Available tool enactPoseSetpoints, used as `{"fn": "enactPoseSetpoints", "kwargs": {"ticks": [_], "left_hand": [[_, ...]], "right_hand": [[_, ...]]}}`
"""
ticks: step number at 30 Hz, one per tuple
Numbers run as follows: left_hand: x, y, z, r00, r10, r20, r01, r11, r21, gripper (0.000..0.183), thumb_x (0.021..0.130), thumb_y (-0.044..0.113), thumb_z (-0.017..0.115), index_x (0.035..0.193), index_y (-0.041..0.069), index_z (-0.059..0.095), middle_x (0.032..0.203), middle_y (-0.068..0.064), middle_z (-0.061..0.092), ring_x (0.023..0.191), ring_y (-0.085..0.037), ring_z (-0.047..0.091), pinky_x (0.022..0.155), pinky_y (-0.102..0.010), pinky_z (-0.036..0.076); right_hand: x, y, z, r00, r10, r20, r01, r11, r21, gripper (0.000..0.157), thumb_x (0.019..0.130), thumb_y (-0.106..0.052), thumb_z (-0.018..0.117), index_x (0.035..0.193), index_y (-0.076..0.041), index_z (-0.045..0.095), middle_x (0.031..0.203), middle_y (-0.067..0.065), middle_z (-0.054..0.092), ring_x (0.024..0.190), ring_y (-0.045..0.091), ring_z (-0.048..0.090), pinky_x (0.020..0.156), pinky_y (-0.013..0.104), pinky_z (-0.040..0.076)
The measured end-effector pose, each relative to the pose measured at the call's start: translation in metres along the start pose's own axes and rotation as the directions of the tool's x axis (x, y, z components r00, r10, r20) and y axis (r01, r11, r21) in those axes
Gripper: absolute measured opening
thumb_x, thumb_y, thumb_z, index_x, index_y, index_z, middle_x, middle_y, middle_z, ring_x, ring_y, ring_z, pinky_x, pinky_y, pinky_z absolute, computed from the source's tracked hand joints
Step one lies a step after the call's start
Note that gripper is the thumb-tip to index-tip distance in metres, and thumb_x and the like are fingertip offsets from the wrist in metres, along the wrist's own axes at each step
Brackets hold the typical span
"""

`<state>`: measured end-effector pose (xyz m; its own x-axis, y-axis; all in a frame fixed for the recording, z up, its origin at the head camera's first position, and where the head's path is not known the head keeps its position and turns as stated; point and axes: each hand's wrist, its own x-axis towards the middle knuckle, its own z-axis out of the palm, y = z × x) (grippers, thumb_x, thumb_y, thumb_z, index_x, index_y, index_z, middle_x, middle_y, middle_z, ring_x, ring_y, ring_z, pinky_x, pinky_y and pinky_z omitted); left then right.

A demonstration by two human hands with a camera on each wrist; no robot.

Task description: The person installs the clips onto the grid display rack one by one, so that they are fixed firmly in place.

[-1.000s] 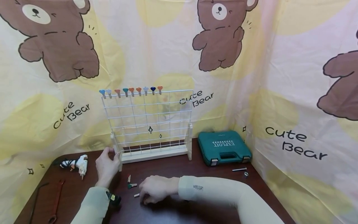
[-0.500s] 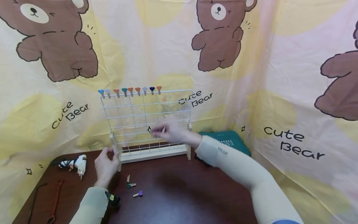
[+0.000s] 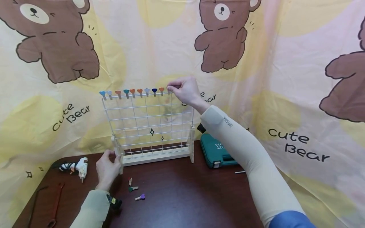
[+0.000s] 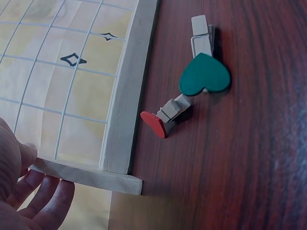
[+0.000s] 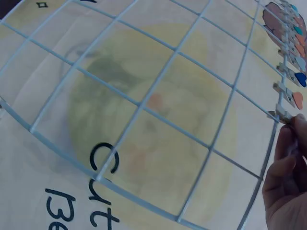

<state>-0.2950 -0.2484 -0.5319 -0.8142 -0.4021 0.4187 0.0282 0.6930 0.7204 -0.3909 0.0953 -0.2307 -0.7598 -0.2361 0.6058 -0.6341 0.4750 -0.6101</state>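
A white wire grid (image 3: 148,119) stands upright in a pale wooden base (image 3: 156,158). Several heart-topped clothespins line its top wire, among them an orange one (image 3: 161,90) and a dark blue one (image 3: 154,91). My right hand (image 3: 186,91) pinches a wooden clothespin (image 5: 283,114) at the top wire, just right of the orange one; its heart is hidden by the fingers. My left hand (image 3: 107,167) grips the base's left end piece (image 4: 81,175). On the table lie a green-heart clothespin (image 4: 204,72), a red-heart clothespin (image 4: 165,115) and a purple-heart clothespin (image 3: 140,197).
A white glue gun (image 3: 82,167), a red wrench (image 3: 58,202) and a dark bent rod (image 3: 36,202) lie at the left. Behind the right forearm sits a green tool case (image 3: 215,152), with a metal bolt (image 3: 240,172) in front. A printed curtain (image 3: 148,47) hangs close behind the grid.
My right hand has risen from the loose clothespins on the table to the grid's top wire, uncovering the purple-heart clothespin. The left hand keeps its grip on the base.
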Motion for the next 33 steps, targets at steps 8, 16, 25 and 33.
{"fn": "enactPoseSetpoints", "kwargs": {"ticks": [8,16,25,33], "left_hand": [[0.000,0.000,0.001,1.000,0.005,0.001,-0.005,1.000,0.002,0.017,0.095,0.017,0.075,0.106,0.007,0.067,0.103,-0.022,0.076,0.091,-0.042,0.068,0.073,-0.050,0.044],[0.000,-0.001,0.001,1.000,0.007,-0.005,-0.008,1.000,-0.008,0.016,0.095,0.017,0.076,0.105,0.007,0.068,0.100,-0.020,0.077,0.091,-0.042,0.069,0.074,-0.051,0.045],[0.001,0.001,0.000,1.000,-0.015,0.005,0.015,1.000,-0.001,0.018,0.096,0.018,0.075,0.108,0.006,0.068,0.105,-0.024,0.076,0.097,-0.044,0.069,0.079,-0.056,0.047],[0.001,0.000,0.002,1.000,-0.020,0.013,0.020,1.000,-0.001,0.019,0.096,0.017,0.074,0.110,0.005,0.068,0.106,-0.024,0.076,0.098,-0.044,0.069,0.081,-0.059,0.048]], "right_hand": [[-0.007,0.002,0.001,0.999,-0.006,-0.043,0.001,0.993,-0.114,0.019,0.097,-0.025,0.080,0.111,-0.013,0.084,0.096,-0.001,0.080,0.070,0.019,0.063,0.059,0.030,0.048],[-0.050,0.004,0.021,0.976,-0.120,-0.184,0.129,0.991,0.035,0.009,0.097,-0.018,0.079,0.101,-0.011,0.083,0.088,-0.001,0.079,0.060,0.014,0.063,0.054,0.027,0.049],[-0.129,0.017,0.098,0.966,-0.178,0.189,0.146,0.974,0.174,0.006,0.094,-0.007,0.078,0.098,-0.005,0.082,0.089,0.003,0.080,0.067,0.007,0.068,0.062,0.025,0.057],[-0.211,0.035,0.176,0.732,-0.126,0.670,0.196,0.980,-0.030,0.009,0.093,-0.021,0.082,0.101,-0.019,0.084,0.087,-0.017,0.076,0.072,-0.015,0.059,0.069,0.009,0.048]]}}
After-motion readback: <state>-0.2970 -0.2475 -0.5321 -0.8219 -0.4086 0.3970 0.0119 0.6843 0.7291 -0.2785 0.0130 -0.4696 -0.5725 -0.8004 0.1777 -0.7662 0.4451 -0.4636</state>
